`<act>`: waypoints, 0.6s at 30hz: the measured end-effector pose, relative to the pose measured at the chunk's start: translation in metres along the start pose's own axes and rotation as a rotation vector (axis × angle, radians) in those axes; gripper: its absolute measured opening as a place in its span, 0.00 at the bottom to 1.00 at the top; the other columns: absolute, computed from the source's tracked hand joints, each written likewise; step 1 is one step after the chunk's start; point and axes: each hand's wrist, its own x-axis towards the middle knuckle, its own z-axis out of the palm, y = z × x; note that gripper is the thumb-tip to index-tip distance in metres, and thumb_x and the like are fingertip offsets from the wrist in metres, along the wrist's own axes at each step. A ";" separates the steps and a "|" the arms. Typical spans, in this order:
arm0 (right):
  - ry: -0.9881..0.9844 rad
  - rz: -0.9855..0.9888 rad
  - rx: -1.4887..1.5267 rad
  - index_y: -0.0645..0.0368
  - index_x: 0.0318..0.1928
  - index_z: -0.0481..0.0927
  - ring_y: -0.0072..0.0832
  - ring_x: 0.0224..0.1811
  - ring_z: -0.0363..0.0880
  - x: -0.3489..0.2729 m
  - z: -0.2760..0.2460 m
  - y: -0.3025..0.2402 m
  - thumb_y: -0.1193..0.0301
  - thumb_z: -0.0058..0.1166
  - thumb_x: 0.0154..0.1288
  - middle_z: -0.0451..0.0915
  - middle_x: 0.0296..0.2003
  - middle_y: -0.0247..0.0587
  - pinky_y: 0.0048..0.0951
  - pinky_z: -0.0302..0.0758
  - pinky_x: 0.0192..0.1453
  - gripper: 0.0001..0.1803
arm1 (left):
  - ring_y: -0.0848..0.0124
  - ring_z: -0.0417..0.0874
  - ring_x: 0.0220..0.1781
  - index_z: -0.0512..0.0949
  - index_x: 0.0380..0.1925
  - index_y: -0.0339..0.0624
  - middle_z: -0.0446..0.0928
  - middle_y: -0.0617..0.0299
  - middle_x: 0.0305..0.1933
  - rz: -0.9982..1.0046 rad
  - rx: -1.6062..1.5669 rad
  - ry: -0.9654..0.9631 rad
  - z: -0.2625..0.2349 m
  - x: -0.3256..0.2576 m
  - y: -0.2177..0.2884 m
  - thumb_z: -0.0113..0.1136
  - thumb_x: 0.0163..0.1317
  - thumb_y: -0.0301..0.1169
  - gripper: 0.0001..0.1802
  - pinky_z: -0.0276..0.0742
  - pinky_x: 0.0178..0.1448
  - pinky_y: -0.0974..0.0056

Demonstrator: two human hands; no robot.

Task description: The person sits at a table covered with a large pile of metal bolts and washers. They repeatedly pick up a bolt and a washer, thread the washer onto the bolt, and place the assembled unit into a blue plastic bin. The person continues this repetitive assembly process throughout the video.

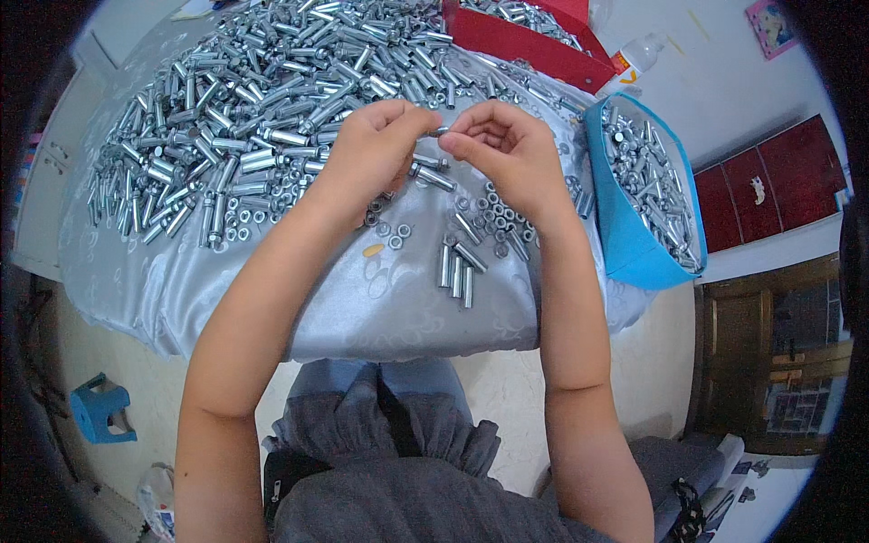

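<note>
Both hands meet above the middle of the desk (272, 299), which is covered in shiny silver-grey cloth: the left hand (376, 145) and the right hand (502, 149) each close their fingertips in a pinch grip on opposite ends of one small silver metal bolt (438, 132), held clear of the cloth between them. Directly below the hands lie loose silver hex nuts (496, 217) and a short row of silver metal sleeves (457, 267), with a large heap of silver sleeve bolts (272, 100) spread behind. A blue fabric bin of finished metal parts (647, 195) stands just right of the right hand.
</note>
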 end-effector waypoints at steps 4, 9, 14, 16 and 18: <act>-0.016 -0.006 0.060 0.63 0.30 0.76 0.15 0.28 0.74 -0.001 0.000 -0.003 0.77 0.59 0.50 0.78 0.26 0.34 0.15 0.70 0.33 0.07 | 0.84 0.54 0.11 0.71 0.22 0.48 0.58 0.75 0.12 0.013 0.020 -0.009 0.002 -0.001 0.000 0.53 0.54 0.37 0.08 0.44 0.14 0.75; -0.042 0.002 0.141 0.63 0.29 0.75 0.15 0.29 0.74 -0.001 0.000 -0.007 0.77 0.60 0.49 0.77 0.27 0.34 0.14 0.70 0.33 0.07 | 0.84 0.53 0.11 0.69 0.20 0.48 0.56 0.76 0.12 -0.012 -0.035 -0.058 0.002 -0.005 0.001 0.52 0.53 0.35 0.07 0.43 0.15 0.75; -0.047 -0.041 0.205 0.62 0.29 0.75 0.14 0.29 0.74 -0.003 0.001 -0.008 0.78 0.62 0.47 0.77 0.27 0.32 0.14 0.70 0.33 0.09 | 0.84 0.50 0.10 0.68 0.20 0.47 0.53 0.76 0.12 -0.015 -0.109 -0.177 -0.003 -0.002 0.001 0.51 0.52 0.34 0.07 0.42 0.14 0.75; -0.075 -0.037 0.203 0.62 0.29 0.75 0.14 0.29 0.73 -0.003 -0.001 -0.009 0.78 0.62 0.47 0.77 0.26 0.32 0.14 0.70 0.33 0.09 | 0.84 0.50 0.10 0.67 0.20 0.47 0.52 0.75 0.11 -0.023 -0.136 -0.213 -0.004 -0.002 0.001 0.51 0.52 0.34 0.07 0.42 0.14 0.75; -0.106 0.011 0.200 0.61 0.29 0.75 0.14 0.29 0.73 -0.003 -0.001 -0.009 0.77 0.62 0.47 0.77 0.26 0.31 0.15 0.70 0.33 0.08 | 0.84 0.49 0.09 0.67 0.19 0.47 0.51 0.75 0.11 -0.041 -0.172 -0.239 -0.006 -0.002 0.001 0.51 0.52 0.34 0.07 0.41 0.14 0.75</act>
